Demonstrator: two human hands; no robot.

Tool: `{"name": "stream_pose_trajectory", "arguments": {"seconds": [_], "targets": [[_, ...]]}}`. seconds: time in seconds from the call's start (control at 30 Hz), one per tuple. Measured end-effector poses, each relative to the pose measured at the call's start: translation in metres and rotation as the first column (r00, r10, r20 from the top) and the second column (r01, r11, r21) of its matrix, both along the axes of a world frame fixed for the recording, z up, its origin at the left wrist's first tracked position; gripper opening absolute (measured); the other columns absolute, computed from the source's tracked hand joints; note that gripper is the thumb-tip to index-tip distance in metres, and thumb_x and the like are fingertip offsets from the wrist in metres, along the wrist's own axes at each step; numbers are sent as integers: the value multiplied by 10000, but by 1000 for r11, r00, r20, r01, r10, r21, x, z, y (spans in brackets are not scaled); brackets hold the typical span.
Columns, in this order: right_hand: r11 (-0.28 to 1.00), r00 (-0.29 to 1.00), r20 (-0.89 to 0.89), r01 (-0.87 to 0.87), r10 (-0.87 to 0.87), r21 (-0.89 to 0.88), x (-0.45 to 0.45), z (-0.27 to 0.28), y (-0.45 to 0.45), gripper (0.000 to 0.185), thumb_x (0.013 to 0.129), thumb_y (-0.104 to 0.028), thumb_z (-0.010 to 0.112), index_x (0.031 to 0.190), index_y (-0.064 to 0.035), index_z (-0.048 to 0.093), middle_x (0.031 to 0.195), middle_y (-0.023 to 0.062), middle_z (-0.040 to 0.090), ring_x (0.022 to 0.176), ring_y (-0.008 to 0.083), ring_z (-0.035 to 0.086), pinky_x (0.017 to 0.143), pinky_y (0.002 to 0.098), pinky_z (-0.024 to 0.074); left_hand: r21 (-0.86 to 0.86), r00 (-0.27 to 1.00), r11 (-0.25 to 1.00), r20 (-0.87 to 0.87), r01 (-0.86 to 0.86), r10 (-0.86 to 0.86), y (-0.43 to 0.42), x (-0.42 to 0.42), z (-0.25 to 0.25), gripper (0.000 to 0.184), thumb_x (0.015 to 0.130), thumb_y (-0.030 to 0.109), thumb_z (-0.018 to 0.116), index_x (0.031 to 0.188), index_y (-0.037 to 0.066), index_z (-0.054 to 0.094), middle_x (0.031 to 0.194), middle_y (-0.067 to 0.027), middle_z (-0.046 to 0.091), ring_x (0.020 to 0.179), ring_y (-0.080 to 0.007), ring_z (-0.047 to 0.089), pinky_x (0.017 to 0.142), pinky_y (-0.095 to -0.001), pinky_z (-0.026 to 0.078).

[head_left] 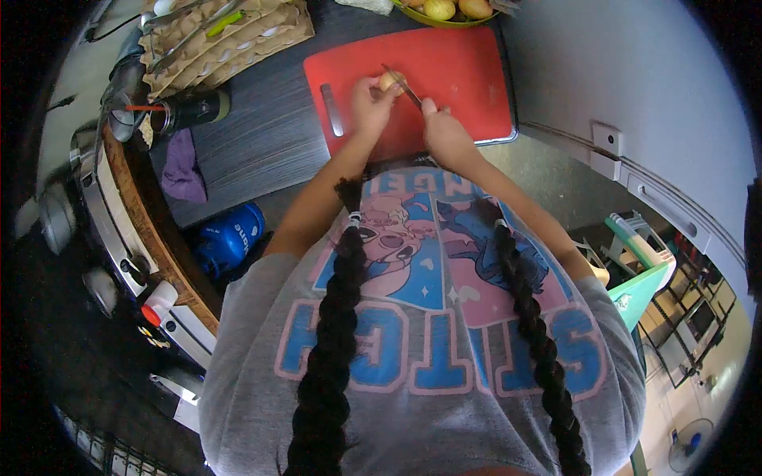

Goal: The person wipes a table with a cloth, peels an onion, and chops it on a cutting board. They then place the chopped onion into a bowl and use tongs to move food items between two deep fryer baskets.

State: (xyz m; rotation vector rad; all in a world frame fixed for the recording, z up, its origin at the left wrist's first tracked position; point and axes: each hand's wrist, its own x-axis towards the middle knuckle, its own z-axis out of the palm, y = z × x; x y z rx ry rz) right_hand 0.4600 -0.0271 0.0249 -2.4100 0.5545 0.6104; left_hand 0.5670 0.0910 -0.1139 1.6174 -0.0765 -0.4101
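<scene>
My left hand (pixel 372 105) is closed around the lower left side of a small, pale yellow-brown potato (pixel 389 80), over the red cutting board (pixel 460 71). In my right hand (pixel 447 133) is a knife (pixel 409 93), gripped by its handle. The blade slants up and to the left, lying against the right side of the potato. Whether it has cut in is too small to tell. The handle is mostly hidden in my fingers.
Behind the board stands a green bowl (pixel 432 21) with several potatoes. Stacked egg trays (pixel 262 40) carry a green chili pepper (pixel 225 23). A dark jar (pixel 190 111) and purple cloth (pixel 183 166) lie left; a white appliance (pixel 627 71) borders the right.
</scene>
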Motion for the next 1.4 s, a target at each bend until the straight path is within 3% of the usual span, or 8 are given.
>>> {"name": "stream_pose_trajectory", "arguments": {"seconds": [0.13,0.27,0.53,0.67,0.83,1.07,1.23,1.4], "targets": [[999,998,23,52,-52,6,12,0,2,277,930,-31,353,1190,20,435,1137,427,520,997,542,612,855,564,512,165,992,986,128,-14,-7,0,1,-13,365,796,111,810,1040,6,559,960,-97,601,797,-170,617,683,-321,519],[1000,999,-32,29,-29,-10,-14,6,2,289,925,-28,365,1199,18,447,1133,422,529,970,527,627,823,562,524,67,999,997,6,-36,36,-2,-9,-14,357,789,131,814,1026,17,573,962,-87,595,825,-181,598,714,-338,504],[1000,1000,3,24,-24,-4,54,-33,7,298,952,-72,354,1230,-15,446,1198,385,525,1014,509,625,857,552,525,168,984,984,176,-51,21,1,5,-4,336,798,136,803,1016,28,572,1010,-100,569,893,-209,578,774,-348,480],[999,994,-99,38,-39,-12,40,-45,14,292,968,-98,346,1237,-21,432,1237,365,513,1057,508,609,881,554,518,122,998,992,67,-13,5,7,0,-5,345,793,136,807,1020,26,571,1004,-99,568,876,-209,571,769,-347,479],[999,994,-105,25,-28,-24,44,-46,14,267,978,-111,347,1225,-29,405,1219,355,515,1052,510,607,873,562,520,157,978,987,207,-38,5,5,8,-3,354,781,139,819,1018,25,581,968,-91,569,815,-183,560,715,-325,479],[999,998,-51,47,-48,-27,42,-41,9,215,966,-85,365,1161,-1,396,1153,355,540,960,526,627,798,563,543,197,989,980,138,15,-43,-1,13,3,366,792,141,815,1042,19,577,988,-92,563,798,-170,561,683,-326,484],[999,1000,-10,25,-25,-34,29,-37,10,191,964,-77,355,1134,1,396,1134,352,551,947,520,634,783,556,550,-21,1000,1000,-22,-17,17,0,5,-16,355,826,155,792,1071,14,576,1005,-98,564,794,-168,561,680,-314,490],[998,999,-39,26,-28,-57,41,-57,7,214,965,-73,351,1157,8,397,1122,354,567,949,508,642,791,543,557,117,998,993,50,27,-33,-2,6,-17,358,843,171,779,1085,9,571,1019,-99,566,810,-175,564,713,-324,494]]}}
